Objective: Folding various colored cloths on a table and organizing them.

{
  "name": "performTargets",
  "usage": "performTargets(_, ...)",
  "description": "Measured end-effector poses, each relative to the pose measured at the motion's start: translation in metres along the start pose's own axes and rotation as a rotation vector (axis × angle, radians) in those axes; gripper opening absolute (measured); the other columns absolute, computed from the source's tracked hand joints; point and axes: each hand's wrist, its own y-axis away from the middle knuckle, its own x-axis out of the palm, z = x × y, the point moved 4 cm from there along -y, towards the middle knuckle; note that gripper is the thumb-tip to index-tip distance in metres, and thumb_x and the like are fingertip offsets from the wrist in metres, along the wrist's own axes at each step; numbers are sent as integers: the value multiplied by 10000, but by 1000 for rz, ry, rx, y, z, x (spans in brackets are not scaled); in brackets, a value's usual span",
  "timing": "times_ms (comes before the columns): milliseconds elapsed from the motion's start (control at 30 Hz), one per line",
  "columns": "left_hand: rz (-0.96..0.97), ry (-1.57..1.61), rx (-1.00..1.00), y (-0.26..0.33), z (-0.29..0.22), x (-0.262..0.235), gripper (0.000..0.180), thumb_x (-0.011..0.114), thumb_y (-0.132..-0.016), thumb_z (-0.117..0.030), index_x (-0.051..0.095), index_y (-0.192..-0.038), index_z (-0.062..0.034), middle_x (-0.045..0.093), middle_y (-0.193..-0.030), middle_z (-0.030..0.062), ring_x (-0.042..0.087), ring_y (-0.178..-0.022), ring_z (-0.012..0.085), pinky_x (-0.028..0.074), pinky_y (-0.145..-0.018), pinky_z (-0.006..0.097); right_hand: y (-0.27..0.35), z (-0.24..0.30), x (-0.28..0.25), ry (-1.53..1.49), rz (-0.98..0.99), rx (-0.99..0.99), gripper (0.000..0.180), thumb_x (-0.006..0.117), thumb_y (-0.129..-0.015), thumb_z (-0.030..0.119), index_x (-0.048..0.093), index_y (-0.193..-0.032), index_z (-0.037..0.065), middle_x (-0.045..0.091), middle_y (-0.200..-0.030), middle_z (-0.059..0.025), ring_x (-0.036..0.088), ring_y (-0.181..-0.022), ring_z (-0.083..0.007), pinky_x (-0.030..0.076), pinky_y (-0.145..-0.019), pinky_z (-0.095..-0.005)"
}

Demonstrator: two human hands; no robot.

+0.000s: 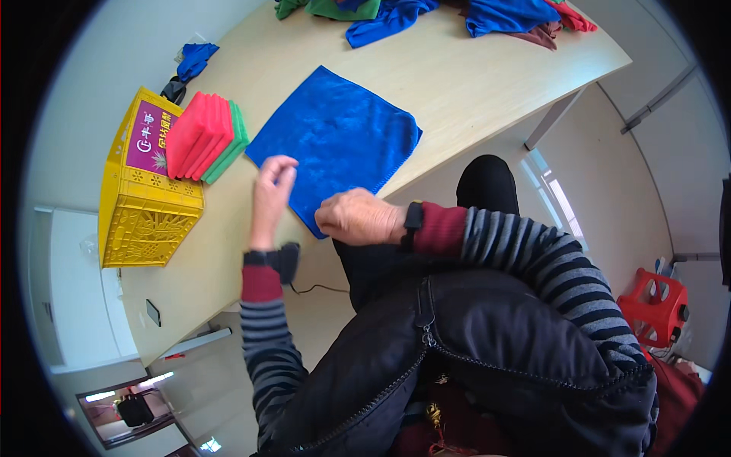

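A blue cloth point(339, 129) lies spread out on the pale wooden table, one corner pointing toward me. At its left edge is my left hand point(272, 196), fingers bent and thumb a little apart, with nothing visible in them. My right hand point(358, 216) is closed over the near edge of the cloth, close to that corner; its fingertips are partly hidden. A stack of folded red cloths point(199, 137) with folded green cloths point(228, 145) beside them sits left of the blue one, against a yellow crate.
The yellow plastic crate point(148, 225) stands on the table's left side. Loose blue cloths point(388, 23) and other coloured cloths lie heaped along the far edge. A flat dark phone-like object point(153, 313) rests at the near left. A red plastic stool point(653, 308) stands right, on the floor.
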Motion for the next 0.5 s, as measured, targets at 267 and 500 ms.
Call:
performTargets(267, -88, -498, 192, 112, -53, 84, 276, 732, -794, -7, 649, -1057, -24, 631, -1150, 148, 604, -1115, 337, 499, -968, 418, 74, -142, -94, 297, -318, 575, 224, 702, -883, 215, 708, -1049, 64, 691, -1040, -125, 674, -916, -274, 551, -823, -390)
performTargets(500, -186, -486, 186, 125, -23, 84, 306, 705, -741, 75, 652, -1028, -18, 641, -1138, 136, 621, -1097, 337, 511, -958, 437, 52, -176, -74, 426, -121, 602, 367, 696, -869, 299, 703, -1158, 74, 699, -1103, -133, 671, -977, -309, 539, -905, -382)
